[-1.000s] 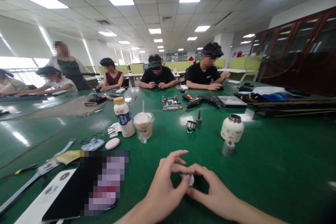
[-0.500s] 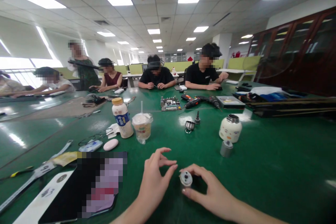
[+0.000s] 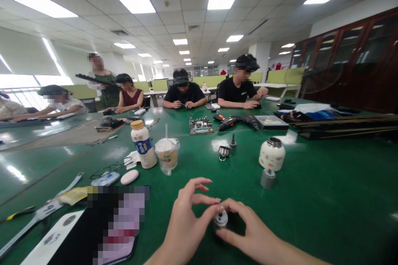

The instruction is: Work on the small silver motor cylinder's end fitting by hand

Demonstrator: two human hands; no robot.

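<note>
A small round metal part stands on the green table right in front of me. My right hand curls around it from the right, thumb and fingers gripping its sides. My left hand pinches its top edge with thumb and forefinger, the other fingers raised and spread. Further out stand a cream flask body with its top off, a grey cap, a metal ring piece and a small dark knob.
A phone lies at my left on a white card, beside a ruler. A milk bottle and a plastic cup with straw stand left of centre. A circuit board and drill lie further back. Several people sit opposite.
My left hand drew away from the metal part half a second ago and has come back to pinch it. The right hand stayed on it.
</note>
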